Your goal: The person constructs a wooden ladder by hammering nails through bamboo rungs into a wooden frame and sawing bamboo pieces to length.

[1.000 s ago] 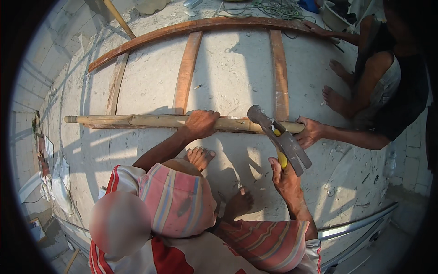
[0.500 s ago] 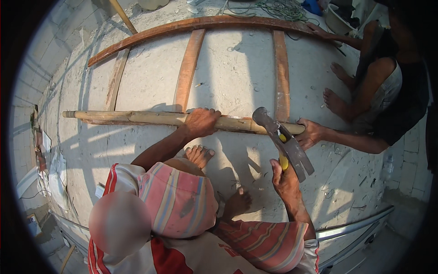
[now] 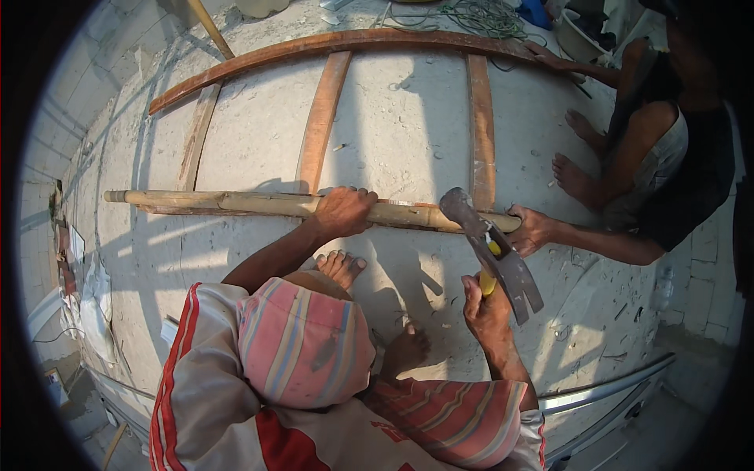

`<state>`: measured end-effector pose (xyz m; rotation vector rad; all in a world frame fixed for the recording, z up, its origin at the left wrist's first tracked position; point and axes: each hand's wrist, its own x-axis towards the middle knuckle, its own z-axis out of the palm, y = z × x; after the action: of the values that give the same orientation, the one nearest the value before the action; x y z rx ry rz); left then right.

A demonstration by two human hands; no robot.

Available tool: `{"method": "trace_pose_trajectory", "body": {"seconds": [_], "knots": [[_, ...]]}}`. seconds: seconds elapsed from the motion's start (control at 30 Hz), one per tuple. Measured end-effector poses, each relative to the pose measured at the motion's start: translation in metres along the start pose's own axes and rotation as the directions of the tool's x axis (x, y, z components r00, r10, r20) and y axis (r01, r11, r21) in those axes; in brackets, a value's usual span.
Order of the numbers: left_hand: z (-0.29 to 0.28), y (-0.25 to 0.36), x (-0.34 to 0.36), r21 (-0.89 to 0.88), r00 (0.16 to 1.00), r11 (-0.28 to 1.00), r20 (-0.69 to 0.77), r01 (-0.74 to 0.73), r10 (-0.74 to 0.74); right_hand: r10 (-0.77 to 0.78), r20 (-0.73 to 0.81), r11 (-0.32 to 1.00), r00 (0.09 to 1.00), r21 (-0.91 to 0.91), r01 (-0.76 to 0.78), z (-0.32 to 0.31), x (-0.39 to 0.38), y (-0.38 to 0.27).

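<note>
The pole [image 3: 267,204] runs left to right along the near rail of the frame [image 3: 353,41], its left end projecting past it. The hammer [image 3: 514,273] slants over the pole's right part, face up-left, claw down-right. Floor [image 3: 400,141] stretches beyond the pole, between the crosspieces [image 3: 481,118]. The left hand [image 3: 343,212] clamps the pole near mid-length; the right hand [image 3: 488,312] wraps the hammer's yellow handle [image 3: 488,283]. A co-worker's hand [image 3: 534,229] grips the pole's right end.

Left hand [image 3: 344,211] grips bamboo [image 3: 263,204], right hand [image 3: 488,315] a hammer [image 3: 512,273].
</note>
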<state>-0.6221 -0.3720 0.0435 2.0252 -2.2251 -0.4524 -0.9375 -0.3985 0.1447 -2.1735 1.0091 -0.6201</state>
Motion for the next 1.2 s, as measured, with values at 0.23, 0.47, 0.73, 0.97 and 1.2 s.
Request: {"method": "trace_pose_trajectory", "body": {"seconds": [0.23, 0.47, 0.73, 0.97, 1.2], "knots": [[-0.002, -0.014, -0.018, 0.036, 0.995, 0.996, 0.052, 0.083, -0.085, 0.076, -0.077, 0.995, 0.994, 0.077, -0.070, -0.003, 0.018, -0.034], [-0.010, 0.003, -0.013, -0.018, 1.000, 1.000, 0.007, 0.016, -0.016, -0.153, -0.276, 0.939, 0.949, 0.258, 0.227, -0.024, 0.007, -0.023], [-0.014, -0.023, -0.016, 0.017, 0.998, 0.999, 0.023, 0.050, -0.050, 0.124, -0.058, 0.988, 0.991, 0.104, -0.117, -0.007, 0.034, -0.053], [-0.007, 0.003, -0.012, -0.013, 1.000, 1.000, 0.001, 0.000, 0.000, -0.105, -0.140, 0.986, 0.985, 0.113, 0.121, -0.019, 0.006, -0.017], [-0.013, -0.018, -0.006, 0.010, 0.997, 0.998, 0.052, 0.057, -0.058, 0.191, 0.130, 0.978, 0.973, 0.056, -0.200, 0.000, 0.032, -0.040]]}}
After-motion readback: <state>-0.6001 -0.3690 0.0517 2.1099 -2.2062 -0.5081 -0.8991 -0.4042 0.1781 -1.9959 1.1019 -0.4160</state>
